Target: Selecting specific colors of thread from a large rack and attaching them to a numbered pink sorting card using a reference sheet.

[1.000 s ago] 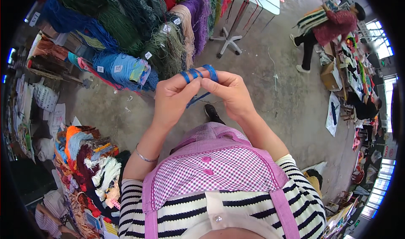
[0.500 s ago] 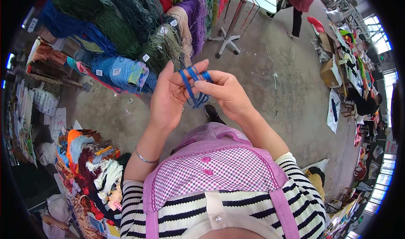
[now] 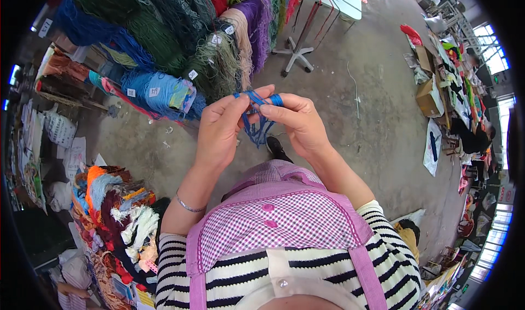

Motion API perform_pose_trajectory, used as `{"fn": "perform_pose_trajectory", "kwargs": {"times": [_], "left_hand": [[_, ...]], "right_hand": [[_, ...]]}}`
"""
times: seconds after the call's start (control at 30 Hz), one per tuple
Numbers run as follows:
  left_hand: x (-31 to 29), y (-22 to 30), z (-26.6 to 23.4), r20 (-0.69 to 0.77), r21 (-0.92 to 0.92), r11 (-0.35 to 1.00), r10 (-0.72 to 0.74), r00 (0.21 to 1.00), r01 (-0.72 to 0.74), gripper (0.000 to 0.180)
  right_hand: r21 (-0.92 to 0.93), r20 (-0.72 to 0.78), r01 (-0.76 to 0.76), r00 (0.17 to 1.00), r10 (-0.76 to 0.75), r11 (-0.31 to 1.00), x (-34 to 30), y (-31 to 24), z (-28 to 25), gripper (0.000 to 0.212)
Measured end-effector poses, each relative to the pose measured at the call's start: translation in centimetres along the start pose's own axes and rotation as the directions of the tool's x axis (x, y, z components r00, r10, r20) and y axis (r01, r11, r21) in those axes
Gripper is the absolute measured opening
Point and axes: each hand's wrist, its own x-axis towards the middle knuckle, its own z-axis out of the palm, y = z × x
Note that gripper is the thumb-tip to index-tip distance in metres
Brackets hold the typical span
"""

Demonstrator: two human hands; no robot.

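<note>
The left hand pinches the bright blue, thin, looped yarn between thumb and fingers, and the right hand grips it too, with coils wrapped around a finger; loose loops hang between them, above the grey concrete floor. Light, even tension and strands spread apart would likely prevent snags

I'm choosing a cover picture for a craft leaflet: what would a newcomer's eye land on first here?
Probably the bright blue yarn near the picture's centre, strung in loops between the left hand and the right hand, above the pink checked apron. Next might come the thick coloured hanks massed at upper left, then the multicoloured pile at lower left.
</note>
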Motion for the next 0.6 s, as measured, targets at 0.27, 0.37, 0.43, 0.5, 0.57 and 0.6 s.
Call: {"fn": "perform_pose_trajectory", "kwargs": {"times": [0.27, 0.37, 0.43, 0.5, 0.57, 0.6], "left_hand": [[0.0, -0.3, -0.2, 0.025, 0.251, 0.954, 0.162, 0.986, -0.163, 0.027], [0.1, -0.5, -0.3, 0.055, 0.352, 0.913, 0.198, 0.979, -0.205, 0.026], [0.0, -0.4, -0.1, 0.037, 0.322, 0.927, 0.191, 0.981, -0.193, 0.028], [0.1, -0.4, -0.2, 0.023, 0.291, 0.939, 0.183, 0.983, -0.181, 0.031], [0.3, -0.5, -0.7, -0.046, 0.071, 0.995, 0.069, 0.997, -0.066, 0.030], [0.3, -0.3, -0.9, -0.045, 0.072, 0.995, 0.071, 0.996, -0.067, 0.030]], "right_hand": [[0.002, 0.003, 0.043, 0.999, -0.043, 0.999, 0.2, 0.2, 0.7, 0.014], [-0.163, -0.056, 0.114, 0.991, -0.124, 0.980, 0.6, 0.9, 0.2, 0.013], [-0.178, -0.056, 0.115, 0.990, -0.127, 0.977, 0.8, 1.1, -0.1, 0.012], [-0.143, -0.074, 0.163, 0.982, -0.175, 0.976, 0.9, 1.2, 0.0, 0.012], [-0.107, -0.094, 0.212, 0.971, -0.222, 0.971, 1.0, 1.1, 0.0, 0.012], [0.015, -0.124, 0.142, 0.982, -0.139, 0.990, 1.0, 0.7, 0.0, 0.012]]}}
